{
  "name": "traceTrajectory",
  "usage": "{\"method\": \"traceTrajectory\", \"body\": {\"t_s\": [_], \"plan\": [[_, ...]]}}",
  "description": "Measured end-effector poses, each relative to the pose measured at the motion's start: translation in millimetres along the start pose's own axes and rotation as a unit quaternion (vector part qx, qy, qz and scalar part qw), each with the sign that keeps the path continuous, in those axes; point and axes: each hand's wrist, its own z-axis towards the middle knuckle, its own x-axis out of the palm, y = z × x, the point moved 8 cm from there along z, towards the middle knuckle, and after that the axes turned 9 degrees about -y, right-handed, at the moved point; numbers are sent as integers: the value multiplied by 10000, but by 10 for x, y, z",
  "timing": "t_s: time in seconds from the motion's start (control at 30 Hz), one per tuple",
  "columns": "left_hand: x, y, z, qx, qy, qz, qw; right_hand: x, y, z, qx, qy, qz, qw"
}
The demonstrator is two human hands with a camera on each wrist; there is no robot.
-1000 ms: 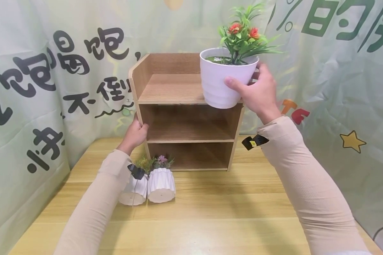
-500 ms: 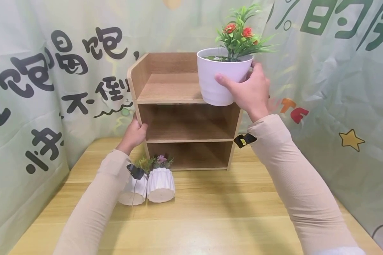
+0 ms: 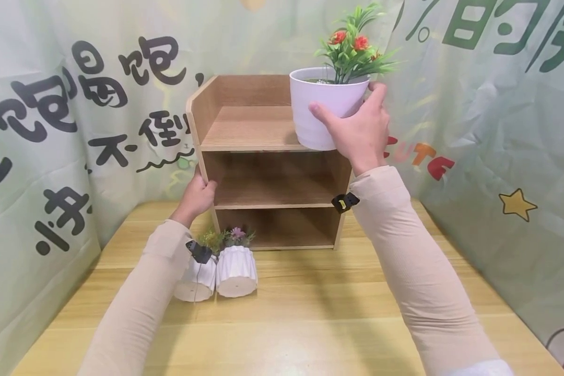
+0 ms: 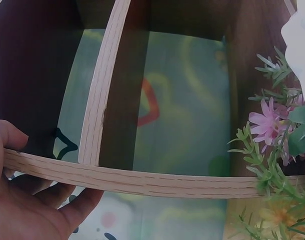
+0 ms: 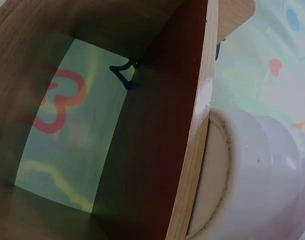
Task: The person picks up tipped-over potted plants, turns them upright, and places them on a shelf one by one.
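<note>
My right hand holds a white flowerpot with green leaves and red flowers, thumb on its near side. The pot stands upright at the right part of the top board of a small wooden shelf. In the right wrist view, the pot's base shows right at the board's front edge. My left hand grips the shelf's left side panel, with the thumb inside and the other fingers outside, as the left wrist view shows.
Two small white fluted pots lie tipped over on the wooden table, by the shelf's lower left corner. One has purple flowers, the other yellowish greenery. A printed curtain surrounds the table.
My right hand has moved the flowerpot left, back and slightly down toward the top board. My left hand keeps its grip on the shelf's side panel.
</note>
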Motion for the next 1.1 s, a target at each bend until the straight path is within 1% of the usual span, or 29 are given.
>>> {"method": "traceTrajectory", "body": {"t_s": [0.17, 0.4, 0.5, 0.57, 0.77, 0.87, 1.1], "plan": [[-1, -4, 11, 111, -31, 72, 9999, 12, 15, -4, 25, -160, -115, 9998], [1, 1, 2, 55, -7, 73, 10000, 64, 6, -41, 142, -372, -374, 9985], [-2, -1, 2, 50, -7, 102, 9999, 86, 10, -61, 121, -526, -428, 9976], [-1, -2, 3, 64, -2, 103, 9999, 98, 14, -81, 69, -662, -469, 9967], [4, -26, -4, 68, 25, -24, 10000, 133, 44, -140, -292, -1102, -532, 9921], [0, -31, -8, 49, 31, -60, 10000, 158, 54, -159, -410, -1222, -545, 9902], [-5, -33, -21, 0, 9, 33, 10000, 201, 62, -209, -574, -1470, -600, 9857]]}}
